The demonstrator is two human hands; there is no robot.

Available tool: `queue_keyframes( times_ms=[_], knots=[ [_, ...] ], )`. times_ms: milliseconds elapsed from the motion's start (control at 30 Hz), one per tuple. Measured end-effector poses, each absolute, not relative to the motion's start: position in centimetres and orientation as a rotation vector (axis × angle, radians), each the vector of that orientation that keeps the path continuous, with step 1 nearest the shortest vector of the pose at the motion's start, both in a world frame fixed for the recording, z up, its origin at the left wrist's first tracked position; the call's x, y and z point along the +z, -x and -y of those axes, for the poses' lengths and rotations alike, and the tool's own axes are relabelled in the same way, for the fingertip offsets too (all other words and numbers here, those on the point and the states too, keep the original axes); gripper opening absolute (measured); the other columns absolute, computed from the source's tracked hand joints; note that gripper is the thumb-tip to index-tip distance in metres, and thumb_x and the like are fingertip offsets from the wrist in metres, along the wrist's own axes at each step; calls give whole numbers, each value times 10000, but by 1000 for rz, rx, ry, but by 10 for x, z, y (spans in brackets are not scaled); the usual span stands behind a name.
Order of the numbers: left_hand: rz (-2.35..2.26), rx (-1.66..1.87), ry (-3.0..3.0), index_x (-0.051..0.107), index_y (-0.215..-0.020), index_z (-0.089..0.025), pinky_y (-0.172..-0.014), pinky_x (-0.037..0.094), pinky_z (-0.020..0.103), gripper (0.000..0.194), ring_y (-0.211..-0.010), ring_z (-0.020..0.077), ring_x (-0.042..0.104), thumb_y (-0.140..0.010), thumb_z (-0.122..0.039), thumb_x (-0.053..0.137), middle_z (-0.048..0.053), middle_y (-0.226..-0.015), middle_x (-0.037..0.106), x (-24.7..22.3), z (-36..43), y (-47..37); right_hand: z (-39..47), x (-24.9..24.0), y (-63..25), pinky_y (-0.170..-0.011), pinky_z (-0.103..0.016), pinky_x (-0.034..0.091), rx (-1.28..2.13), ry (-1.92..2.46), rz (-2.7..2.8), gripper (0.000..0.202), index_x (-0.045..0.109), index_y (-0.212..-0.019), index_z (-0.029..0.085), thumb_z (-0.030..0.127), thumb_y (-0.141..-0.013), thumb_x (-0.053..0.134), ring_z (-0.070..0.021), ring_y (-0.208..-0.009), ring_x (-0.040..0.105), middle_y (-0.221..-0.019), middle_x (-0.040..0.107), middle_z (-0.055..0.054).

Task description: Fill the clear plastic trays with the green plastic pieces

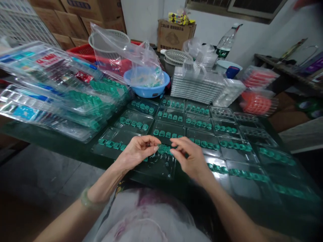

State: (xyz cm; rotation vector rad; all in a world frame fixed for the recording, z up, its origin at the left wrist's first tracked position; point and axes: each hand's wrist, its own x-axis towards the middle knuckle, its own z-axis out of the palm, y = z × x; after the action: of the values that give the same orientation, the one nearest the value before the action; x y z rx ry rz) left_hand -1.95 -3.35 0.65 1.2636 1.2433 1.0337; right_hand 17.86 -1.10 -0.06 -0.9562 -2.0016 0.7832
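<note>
Fingertips of the left hand (135,154) sit close together at the left end of a green strip (165,149); whether they grip it, I cannot tell. Those of the right hand (190,157) stand parted at its other end. Between them, the strip's long axis runs left to right, above a clear tray (161,170). Beyond, print on a bottle (227,39) and a carton (174,37) is too blurred to read.
</note>
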Motion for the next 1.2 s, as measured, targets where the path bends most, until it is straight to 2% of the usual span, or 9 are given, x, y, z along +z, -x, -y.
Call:
queue_keyframes(
  times_ms=[100, 200, 333, 467, 600, 733, 900, 1033, 1200],
  knots=[
    [-1187, 1117, -1247, 621, -893, -156, -676, 439, 255, 230, -734, 145, 545, -687, -248, 664, 34, -809, 598, 11, 38, 14, 19, -4, -158, -628, -262, 437, 878, 912, 1995, 232, 608, -1028, 248, 223, -812, 526, -137, -721, 553, -932, 595, -43],
    [-1179, 1152, -1260, 609, -870, -157, -670, 434, 243, 191, -716, 130, 523, -694, -211, 659, 16, -768, 565, 9, 40, 10, 21, -11, -157, -628, -265, 427, 909, 941, 1940, 173, 642, -934, 247, 208, -797, 543, -151, -733, 555, -844, 600, -34],
    [-1203, 1108, -1330, 608, -880, -159, -647, 418, 235, 148, -695, 121, 503, -749, -229, 609, 12, -758, 544, 3, 41, 5, 27, -17, -161, -610, -264, 421, 909, 981, 1850, 153, 644, -903, 263, 209, -787, 559, -146, -701, 551, -817, 598, -23],
    [-1194, 1059, -1432, 625, -898, -154, -644, 405, 244, 167, -740, 142, 515, -792, -263, 555, 45, -845, 558, 4, 42, 1, 32, -19, -160, -588, -253, 410, 969, 1009, 1747, 69, 644, -807, 242, 232, -766, 591, -131, -661, 533, -751, 578, -7],
    [-1188, 1028, -1395, 642, -852, -171, -633, 392, 235, 142, -721, 135, 505, -781, -274, 573, 41, -863, 564, 4, 43, 3, 31, -17, -160, -499, -221, 386, 1282, 1051, 1575, 66, 621, -705, 189, 250, -728, 619, -93, -525, 489, -616, 544, 19],
    [-1063, 987, -1188, 622, -812, -188, -531, 346, 202, 111, -589, 86, 421, -747, -278, 625, 6, -773, 534, -6, 43, 6, 30, -14, -162, -422, -187, 342, 1554, 1021, 1444, 88, 602, -692, 171, 257, -712, 608, -62, -430, 429, -517, 495, 49],
    [-850, 951, -811, 581, -758, -175, -410, 224, 165, 174, -470, 55, 304, -736, -341, 626, -34, -586, 406, -18, 45, -4, 31, -13, -164, -452, -180, 330, 1538, 994, 1387, 79, 593, -658, 162, 236, -675, 618, -53, -479, 418, -569, 505, 40],
    [-898, 972, -735, 595, -886, -205, -413, 211, 145, 207, -474, 44, 322, -721, -313, 656, -38, -599, 427, -22, 48, -12, 31, -13, -168, -490, -193, 350, 1525, 1022, 1300, 71, 607, -656, 164, 234, -667, 612, -61, -502, 433, -580, 532, 34],
    [-878, 925, -844, 572, -723, -161, -398, 142, 160, 184, -434, 30, 220, -701, -311, 676, -56, -529, 380, -19, 48, -17, 32, -15, -173, -465, -179, 318, 1611, 995, 1257, 58, 595, -632, 158, 207, -648, 619, -51, -476, 391, -526, 482, 53]
  ],
)
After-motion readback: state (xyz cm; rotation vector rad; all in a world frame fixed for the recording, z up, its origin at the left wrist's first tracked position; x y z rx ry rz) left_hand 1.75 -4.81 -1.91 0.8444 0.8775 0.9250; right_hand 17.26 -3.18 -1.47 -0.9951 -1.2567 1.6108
